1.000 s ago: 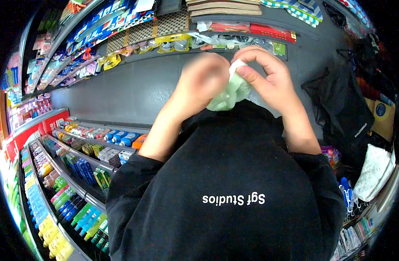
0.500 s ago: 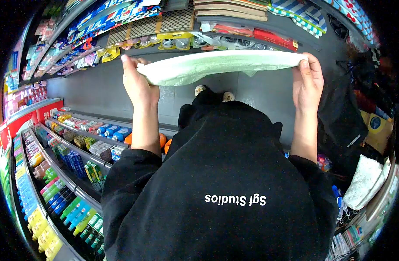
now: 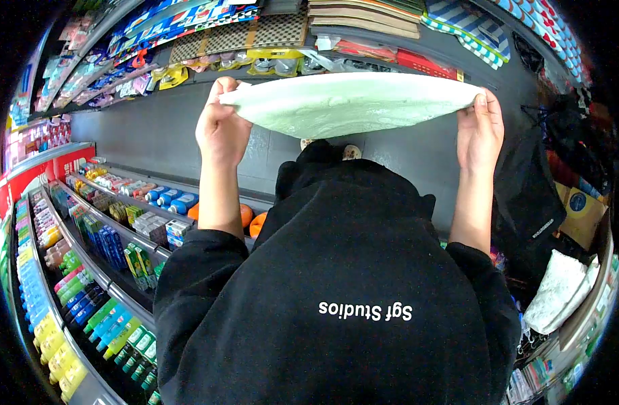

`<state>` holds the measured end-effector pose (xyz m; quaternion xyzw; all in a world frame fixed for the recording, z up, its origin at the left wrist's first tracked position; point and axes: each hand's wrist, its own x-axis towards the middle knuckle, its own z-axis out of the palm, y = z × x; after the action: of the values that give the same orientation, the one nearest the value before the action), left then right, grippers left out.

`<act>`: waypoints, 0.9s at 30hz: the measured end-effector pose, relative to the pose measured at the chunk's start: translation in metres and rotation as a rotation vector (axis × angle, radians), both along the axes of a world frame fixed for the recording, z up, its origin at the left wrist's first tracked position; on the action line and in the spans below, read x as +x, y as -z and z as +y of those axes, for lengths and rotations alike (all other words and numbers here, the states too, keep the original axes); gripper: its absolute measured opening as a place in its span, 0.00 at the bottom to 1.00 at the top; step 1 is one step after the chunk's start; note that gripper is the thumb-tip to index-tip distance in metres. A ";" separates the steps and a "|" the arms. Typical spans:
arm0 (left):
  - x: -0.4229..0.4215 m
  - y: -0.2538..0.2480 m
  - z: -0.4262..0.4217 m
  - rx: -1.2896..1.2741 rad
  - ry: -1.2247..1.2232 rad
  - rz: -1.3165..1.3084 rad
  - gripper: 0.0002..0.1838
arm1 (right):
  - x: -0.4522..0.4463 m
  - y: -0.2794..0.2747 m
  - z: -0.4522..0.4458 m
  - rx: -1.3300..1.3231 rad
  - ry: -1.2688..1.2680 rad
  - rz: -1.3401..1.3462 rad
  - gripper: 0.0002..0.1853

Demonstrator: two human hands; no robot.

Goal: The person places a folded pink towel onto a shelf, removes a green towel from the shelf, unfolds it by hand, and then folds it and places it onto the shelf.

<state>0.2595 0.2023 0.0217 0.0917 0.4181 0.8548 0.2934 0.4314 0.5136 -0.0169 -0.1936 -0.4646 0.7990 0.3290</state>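
Note:
A pale green cloth (image 3: pixel 353 104), which looks like a towel, is stretched sideways in the air in front of me, over the floor. My left hand (image 3: pixel 221 131) is closed on its left corner. The opposite corner is pinched between the thumb and fingers of my right hand (image 3: pixel 481 128). Between the hands the upper edge runs nearly straight, while the lower part bulges down and toward me. Parts of my shoes (image 3: pixel 351 152) show just below the cloth.
Shelves of bottles and tubes (image 3: pixel 123 331) curve along my left. Folded mats (image 3: pixel 367 17) and packaged goods line a shelf ahead. On the right are a black bag-like fabric item (image 3: pixel 525 202), a cardboard box (image 3: pixel 579 209) and a folded white cloth (image 3: pixel 556 290).
The cloth is spread wider and shows more of its face, its lower edge hanging more evenly. My left hand has turned, its fingers now curled over the corner.

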 end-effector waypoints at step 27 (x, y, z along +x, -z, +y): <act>-0.003 -0.021 0.019 -0.612 0.011 0.554 0.11 | 0.019 0.053 0.020 1.117 -0.328 -0.761 0.11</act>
<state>0.2566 0.2216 0.0425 0.2291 0.7156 0.6325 0.1880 0.4506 0.5336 -0.0702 -0.1893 -0.9124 0.3564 0.0686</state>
